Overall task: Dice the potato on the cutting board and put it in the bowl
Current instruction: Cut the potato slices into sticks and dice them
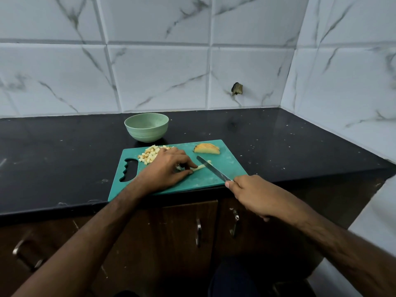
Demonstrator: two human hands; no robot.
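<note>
Left hand (165, 168) on potato strip (198, 167)

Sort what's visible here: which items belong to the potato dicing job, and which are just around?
Job: knife, potato strips, diced pile, sliced potato piece, cutting board, bowl, left hand, right hand.

Around: countertop, cabinet handles, wall hole.

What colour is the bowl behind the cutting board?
Pale green, with faint ridges around its side. The bowl shows best in the head view.
</note>
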